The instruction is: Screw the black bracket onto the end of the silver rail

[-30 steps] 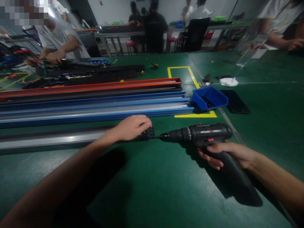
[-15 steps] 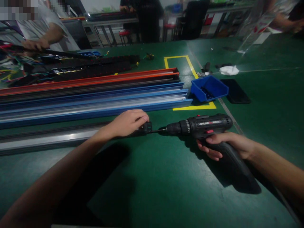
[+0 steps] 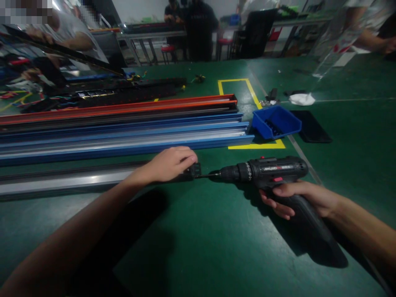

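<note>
My right hand (image 3: 297,200) is wrapped round the handle of a black cordless drill (image 3: 275,169), which points left. Its long thin bit (image 3: 206,175) reaches the black end cap (image 3: 195,170) on a long black and silver metal channel (image 3: 77,179). Over that end of the channel lies my left hand (image 3: 173,163), its fingers closed round the end cap and the channel's tip. The fingertips on the far side are hidden. Whether the bit sits in a screw is too small to tell.
Blue channels (image 3: 185,140) and an orange channel (image 3: 210,99) lie behind. A blue bin (image 3: 276,121) with small dark parts stands beside a black flat slab (image 3: 312,127) and a crumpled white tissue (image 3: 302,99). Across the table, a person (image 3: 74,39) holds a long dark strip (image 3: 64,51).
The view has shifted slightly, so the table things sit a little lower and further right. My hands keep the same grips. The person across has raised and tilted the dark strip.
</note>
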`<control>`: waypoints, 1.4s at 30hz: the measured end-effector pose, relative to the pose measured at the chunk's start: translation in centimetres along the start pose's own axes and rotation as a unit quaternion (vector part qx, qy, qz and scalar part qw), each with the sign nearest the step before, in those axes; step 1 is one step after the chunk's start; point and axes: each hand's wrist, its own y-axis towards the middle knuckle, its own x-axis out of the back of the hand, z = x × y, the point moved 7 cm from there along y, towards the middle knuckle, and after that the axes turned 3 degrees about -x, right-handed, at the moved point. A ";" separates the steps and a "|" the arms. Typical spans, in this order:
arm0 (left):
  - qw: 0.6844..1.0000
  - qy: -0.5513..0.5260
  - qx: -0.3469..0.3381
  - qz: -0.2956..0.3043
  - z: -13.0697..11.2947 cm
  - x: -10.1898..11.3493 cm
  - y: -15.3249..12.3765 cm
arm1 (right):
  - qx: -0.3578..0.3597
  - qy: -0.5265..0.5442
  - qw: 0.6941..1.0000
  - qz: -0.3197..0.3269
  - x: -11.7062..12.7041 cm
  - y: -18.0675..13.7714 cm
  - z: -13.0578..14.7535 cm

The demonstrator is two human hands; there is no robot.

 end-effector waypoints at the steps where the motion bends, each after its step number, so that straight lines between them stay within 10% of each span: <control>1: 1.000 0.000 0.000 0.000 0.0 0.0 0.0 | -0.002 -0.002 1.000 0.001 0.0 0.0 0.0; 42: 1.000 -0.013 0.018 0.017 -0.2 -0.1 0.1 | 0.004 0.002 1.000 -0.012 0.7 -0.2 -0.8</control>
